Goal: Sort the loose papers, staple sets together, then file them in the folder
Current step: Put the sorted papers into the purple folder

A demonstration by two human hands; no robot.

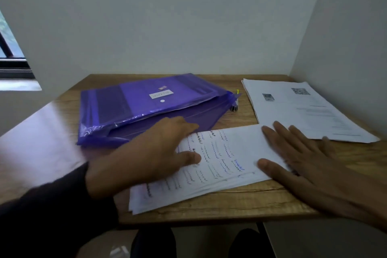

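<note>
A stack of handwritten papers (217,165) lies near the front edge of the wooden table (230,205). My left hand (146,153) rests on the stack's left part, thumb on the sheet, fingers reaching under the edge of the purple folder (150,104). My right hand (310,163) lies flat on the stack's right end with straight, spread fingers. The folder lies at the middle left with its flap raised. A second stack of printed papers (303,109) lies at the back right. A small stapler (235,107) peeks out beside the folder's right corner.
Walls close the table in at the back and on the right (345,48). A window (12,56) is at the far left. A yellow-tipped pen (238,91) lies behind the stapler. My knees (155,243) show below the front edge.
</note>
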